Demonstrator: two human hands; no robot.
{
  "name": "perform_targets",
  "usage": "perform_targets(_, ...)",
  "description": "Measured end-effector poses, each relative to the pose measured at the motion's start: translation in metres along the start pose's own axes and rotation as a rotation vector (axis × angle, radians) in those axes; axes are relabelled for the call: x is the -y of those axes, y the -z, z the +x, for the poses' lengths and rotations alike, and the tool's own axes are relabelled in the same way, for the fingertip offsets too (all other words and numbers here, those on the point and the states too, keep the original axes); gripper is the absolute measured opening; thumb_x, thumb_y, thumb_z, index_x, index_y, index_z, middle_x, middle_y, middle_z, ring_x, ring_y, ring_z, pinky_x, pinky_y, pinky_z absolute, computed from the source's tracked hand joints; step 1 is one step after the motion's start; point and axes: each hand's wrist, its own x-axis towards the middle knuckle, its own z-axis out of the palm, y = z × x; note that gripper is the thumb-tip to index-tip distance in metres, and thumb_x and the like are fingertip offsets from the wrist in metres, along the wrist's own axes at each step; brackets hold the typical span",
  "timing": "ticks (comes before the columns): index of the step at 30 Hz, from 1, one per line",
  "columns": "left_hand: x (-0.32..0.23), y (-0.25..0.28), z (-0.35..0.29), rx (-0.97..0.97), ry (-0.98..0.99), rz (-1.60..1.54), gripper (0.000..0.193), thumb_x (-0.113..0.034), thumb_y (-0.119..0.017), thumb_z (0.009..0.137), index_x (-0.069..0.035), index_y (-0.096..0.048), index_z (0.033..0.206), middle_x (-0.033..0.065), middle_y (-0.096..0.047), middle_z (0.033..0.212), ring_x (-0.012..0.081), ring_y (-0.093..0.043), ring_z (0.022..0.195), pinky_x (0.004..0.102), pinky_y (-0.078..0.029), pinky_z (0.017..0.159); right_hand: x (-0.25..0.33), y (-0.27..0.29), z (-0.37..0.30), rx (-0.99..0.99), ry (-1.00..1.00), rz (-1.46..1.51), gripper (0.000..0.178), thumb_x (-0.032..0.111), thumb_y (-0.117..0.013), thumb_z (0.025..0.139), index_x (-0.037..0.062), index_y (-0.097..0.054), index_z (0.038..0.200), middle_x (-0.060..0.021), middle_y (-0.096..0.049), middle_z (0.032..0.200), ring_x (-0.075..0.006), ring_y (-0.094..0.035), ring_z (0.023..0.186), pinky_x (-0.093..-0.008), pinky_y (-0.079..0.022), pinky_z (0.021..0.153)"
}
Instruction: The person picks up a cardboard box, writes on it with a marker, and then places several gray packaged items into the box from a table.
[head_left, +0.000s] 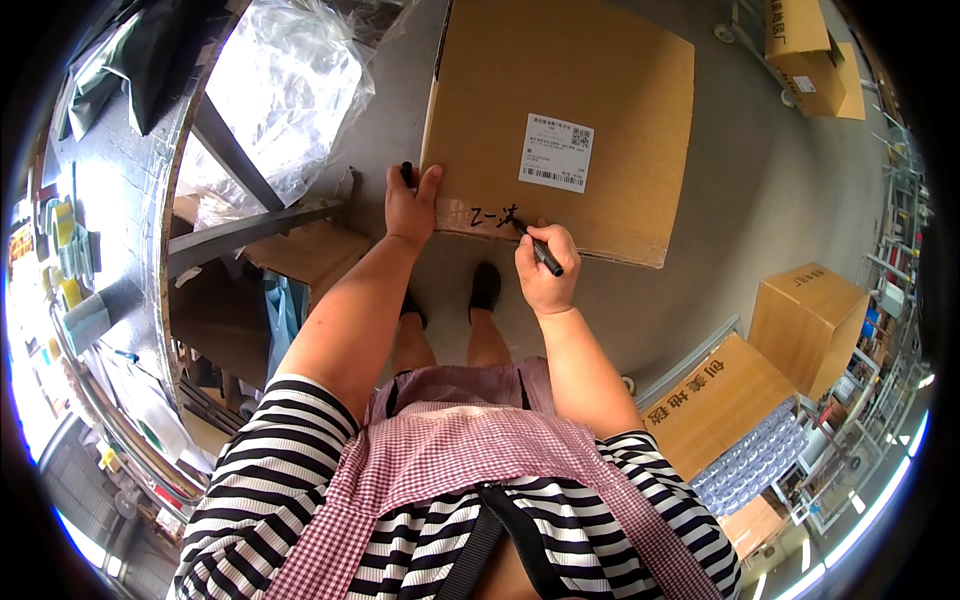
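A large cardboard box (600, 70) fills the upper middle of the head view, with a white label (556, 152) stuck on its top. My right hand (549, 275) grips a black marker (543, 253), its tip against the cardboard near the box's near edge. Black handwritten strokes (492, 215) run leftward from that tip. At the box's near left corner, my left hand (408, 212) has its fingers closed around a small black piece that looks like the marker's cap (407, 171). Its thumb rests against the box.
On the left stands a worktable (125, 190) with clear plastic wrapping (275, 95) beside it. More cardboard boxes (808, 318) and a roll of bubble wrap (745, 455) lie at the right. Another carton (805, 65) sits on a wheeled cart at the far right.
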Motion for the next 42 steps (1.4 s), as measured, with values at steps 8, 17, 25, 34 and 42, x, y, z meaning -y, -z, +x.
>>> perform_targets(8, 0.0, 0.0, 0.0, -0.018, -0.033, 0.048, 0.059, -0.05, -0.073, 0.089, 0.001, -0.05, 0.108, 0.0164, -0.063, 0.101, 0.0327, -0.059, 0.094, 0.0424, -0.047, 0.085, 0.001, 0.004, 0.0, 0.041, -0.024, 0.056, 0.011, 0.003, -0.069, 0.076, 0.0018, -0.061, 0.084, -0.0163, -0.061, 0.076, -0.0375, -0.063, 0.073, -0.0456, -0.058, 0.085)
perform_targets(17, 0.006, -0.004, 0.002, -0.094, -0.108, 0.035, 0.051, -0.047, -0.074, 0.09, -0.001, -0.053, 0.1, 0.0131, -0.063, 0.088, 0.027, -0.06, 0.08, 0.0398, -0.049, 0.074, 0.0, 0.002, -0.001, 0.032, -0.004, 0.038, 0.011, 0.004, -0.069, 0.078, 0.0017, -0.062, 0.085, -0.0171, -0.063, 0.079, -0.0379, -0.063, 0.076, -0.0452, -0.058, 0.085)
perform_targets(25, 0.001, 0.0, 0.004, -0.022, -0.029, 0.026, 0.058, -0.049, -0.074, 0.088, 0.001, -0.051, 0.106, 0.016, -0.062, 0.098, 0.0332, -0.059, 0.091, 0.0423, -0.048, 0.083, 0.003, 0.008, 0.004, 0.009, -0.022, -0.024, 0.011, 0.004, -0.069, 0.081, 0.0013, -0.061, 0.089, -0.0161, -0.063, 0.08, -0.0372, -0.063, 0.077, -0.0441, -0.058, 0.086)
perform_targets(34, 0.0, -0.001, 0.004, -0.039, -0.056, 0.047, 0.057, -0.048, -0.074, 0.088, 0.0, -0.051, 0.107, 0.015, -0.063, 0.097, 0.0331, -0.059, 0.09, 0.0424, -0.048, 0.082, -0.001, 0.013, -0.002, 0.058, 0.018, 0.006, 0.009, 0.003, -0.067, 0.081, 0.0, -0.059, 0.086, -0.0168, -0.061, 0.079, -0.0356, -0.064, 0.076, -0.0469, -0.057, 0.092)
perform_targets(42, -0.002, -0.001, 0.004, -0.039, -0.024, 0.052, 0.057, -0.049, -0.074, 0.088, 0.0, -0.051, 0.106, 0.015, -0.063, 0.097, 0.0327, -0.06, 0.09, 0.0427, -0.048, 0.083, -0.006, 0.023, -0.003, 0.003, 0.025, -0.018, 0.011, 0.002, -0.067, 0.078, 0.0006, -0.058, 0.084, -0.0158, -0.059, 0.075, -0.0355, -0.063, 0.074, -0.0478, -0.058, 0.089)
